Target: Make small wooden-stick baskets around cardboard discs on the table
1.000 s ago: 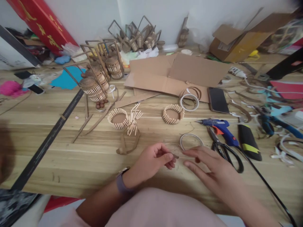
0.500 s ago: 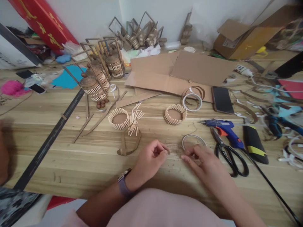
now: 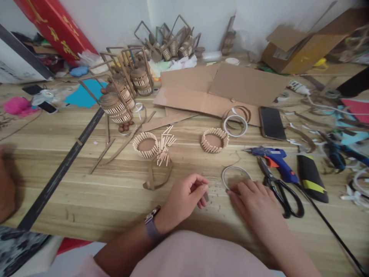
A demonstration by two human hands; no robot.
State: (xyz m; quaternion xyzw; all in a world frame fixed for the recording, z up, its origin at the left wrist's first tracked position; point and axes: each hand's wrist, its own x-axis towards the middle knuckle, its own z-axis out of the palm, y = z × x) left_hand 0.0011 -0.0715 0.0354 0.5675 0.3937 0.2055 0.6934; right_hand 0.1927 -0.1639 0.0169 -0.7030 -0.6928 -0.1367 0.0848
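Note:
My left hand (image 3: 184, 198) is just above the table, thumb and fingers pinched on a small brown scrap (image 3: 206, 196), mostly hidden. My right hand (image 3: 255, 200) lies palm down with its fingers stretched out, at the near edge of a thin pale ring (image 3: 229, 168) that it partly covers. Dark crumbs (image 3: 215, 202) are scattered between the hands. Left of them lies a bent brown strip (image 3: 157, 186) beside a pile of short wooden sticks (image 3: 164, 148). Two round brown bases edged with upright sticks, a left one (image 3: 138, 148) and a right one (image 3: 204, 142), stand farther back.
At right are a blue glue gun (image 3: 273, 154), black-handled scissors (image 3: 288, 198), a black-yellow case (image 3: 313, 179) and a phone (image 3: 272, 123). Cardboard sheets (image 3: 187, 92) lie behind. Handled stick lanterns (image 3: 115, 107) stand back left. Another person's arm (image 3: 5, 188) is at the left edge.
My right hand has lowered and shifted slightly right, its fingers flattening over the ring's near side. My left hand has turned a little, with its lower fingers now showing.

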